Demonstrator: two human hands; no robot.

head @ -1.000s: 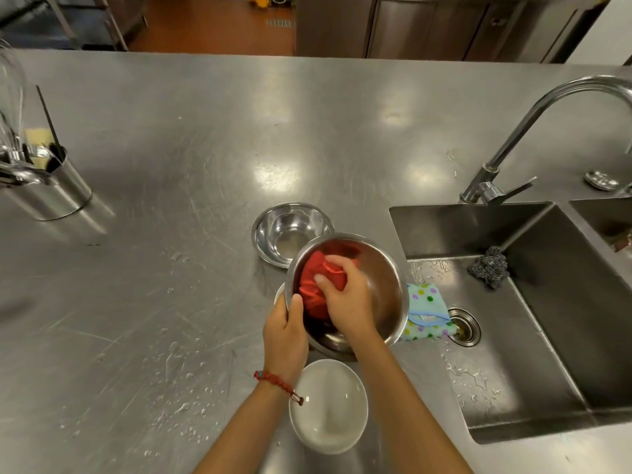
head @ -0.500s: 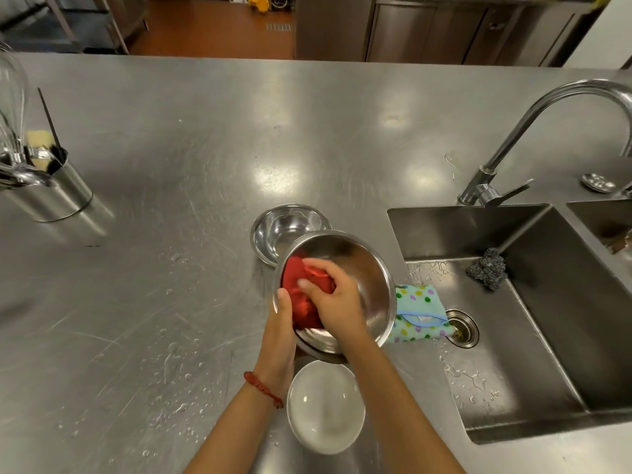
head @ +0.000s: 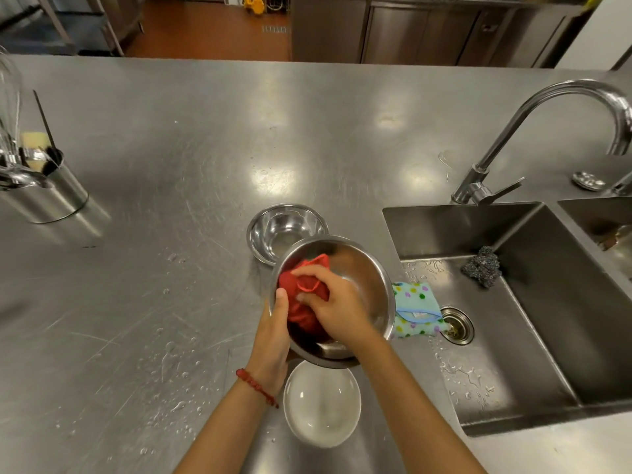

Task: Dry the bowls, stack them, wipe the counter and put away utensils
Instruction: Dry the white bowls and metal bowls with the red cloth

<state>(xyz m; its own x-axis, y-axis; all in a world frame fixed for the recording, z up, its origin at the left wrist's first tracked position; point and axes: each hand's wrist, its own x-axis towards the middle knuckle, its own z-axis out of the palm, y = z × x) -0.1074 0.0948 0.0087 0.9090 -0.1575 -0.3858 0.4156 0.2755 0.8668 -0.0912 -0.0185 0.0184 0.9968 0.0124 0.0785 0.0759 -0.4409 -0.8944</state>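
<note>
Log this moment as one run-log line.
step: drying | left hand: holds steel bowl tilted | right hand: presses red cloth inside | waiting: small steel bowl, white bowl

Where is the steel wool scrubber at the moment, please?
In the head view, the steel wool scrubber sits on the right, inside the sink on its raised shelf, beyond the drain and below the faucet.
</note>
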